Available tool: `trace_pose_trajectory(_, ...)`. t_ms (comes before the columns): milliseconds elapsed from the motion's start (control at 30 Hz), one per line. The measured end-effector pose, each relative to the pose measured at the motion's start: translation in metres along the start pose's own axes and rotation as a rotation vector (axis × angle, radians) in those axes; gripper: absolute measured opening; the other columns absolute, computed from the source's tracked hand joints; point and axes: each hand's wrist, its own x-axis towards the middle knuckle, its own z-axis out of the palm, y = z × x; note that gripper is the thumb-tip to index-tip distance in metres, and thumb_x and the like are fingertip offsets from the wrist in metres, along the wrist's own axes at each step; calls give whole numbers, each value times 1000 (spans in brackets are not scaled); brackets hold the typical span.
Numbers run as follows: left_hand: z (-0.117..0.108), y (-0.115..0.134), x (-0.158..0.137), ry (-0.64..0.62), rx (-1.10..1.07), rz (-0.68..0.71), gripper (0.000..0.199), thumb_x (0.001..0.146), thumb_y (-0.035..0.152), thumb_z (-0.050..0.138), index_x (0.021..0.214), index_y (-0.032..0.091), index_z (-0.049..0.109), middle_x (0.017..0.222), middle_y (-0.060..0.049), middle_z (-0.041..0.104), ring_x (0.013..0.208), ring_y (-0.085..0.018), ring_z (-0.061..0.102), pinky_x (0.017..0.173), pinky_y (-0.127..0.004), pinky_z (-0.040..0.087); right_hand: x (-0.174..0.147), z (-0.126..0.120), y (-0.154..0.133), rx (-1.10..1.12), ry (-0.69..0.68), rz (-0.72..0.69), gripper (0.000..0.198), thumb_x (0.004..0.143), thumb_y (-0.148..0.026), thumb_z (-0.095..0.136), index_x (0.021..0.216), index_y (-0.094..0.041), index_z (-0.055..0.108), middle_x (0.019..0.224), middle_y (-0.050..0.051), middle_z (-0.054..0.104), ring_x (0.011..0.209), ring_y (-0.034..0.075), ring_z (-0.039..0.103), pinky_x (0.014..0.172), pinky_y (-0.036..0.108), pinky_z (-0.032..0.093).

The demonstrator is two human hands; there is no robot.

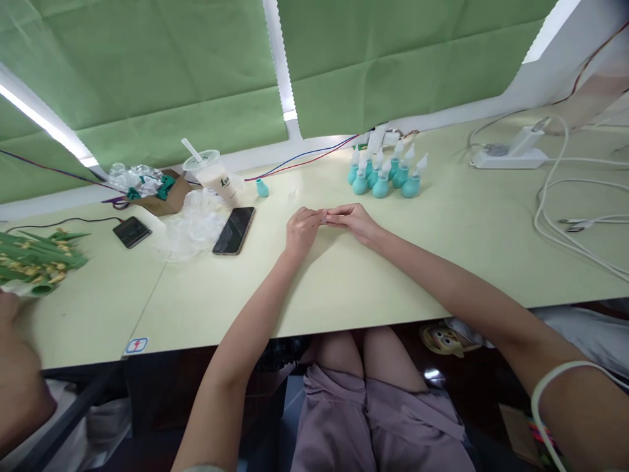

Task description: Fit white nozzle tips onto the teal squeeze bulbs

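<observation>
My left hand and my right hand meet fingertip to fingertip above the middle of the table. Both are closed in a pinch. A small pale bit shows between the fingertips, too small to name. Behind my right hand stand several turquoise bulb-shaped bottles with whitish translucent pointed tops. One turquoise bottle without such a top is at the back, left of my hands. A small clear piece lies on the table just behind my left hand.
Left of my hands are a phone, a crumpled plastic bag, a drink cup with straw and a cardboard box. A power strip and white cables occupy the right. Another person's arm reaches in at far left.
</observation>
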Motion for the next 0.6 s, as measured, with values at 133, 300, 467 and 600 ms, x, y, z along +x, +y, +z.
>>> trace_pose_trajectory(133, 2, 0, -2, 29, -8, 21, 22, 88, 24, 52, 83, 20, 72, 78, -5, 71, 69, -14, 58, 62, -27, 47, -1, 1, 1, -25, 16, -20, 33, 46, -37, 86, 71, -19, 73, 86, 4, 73, 82, 19, 69, 89, 38, 54)
trace_pose_trajectory(300, 2, 4, 0, 70, -74, -80, 17, 85, 23, 56, 79, 21, 72, 76, -4, 70, 69, -13, 58, 64, -27, 47, 0, 3, 1, -6, 17, -28, 32, 49, -38, 86, 72, -20, 73, 91, 4, 72, 84, 18, 68, 86, 34, 54)
trace_pose_trajectory(467, -2, 16, 5, 156, -135, -201, 10, 80, 16, 62, 82, 21, 71, 74, -1, 69, 66, -11, 56, 58, -24, 46, -1, 3, -1, 71, -118, -31, 33, 70, -48, 71, 96, -26, 70, 112, 1, 67, 92, 15, 66, 80, 28, 54)
trace_pose_trajectory(600, -5, 25, 6, 158, -158, -204, 16, 79, 12, 60, 88, 22, 69, 78, 0, 69, 70, -11, 58, 61, -23, 47, -2, 2, -2, 60, -235, 65, 38, 75, -50, 65, 103, -24, 66, 107, 4, 68, 93, 18, 66, 72, 26, 54)
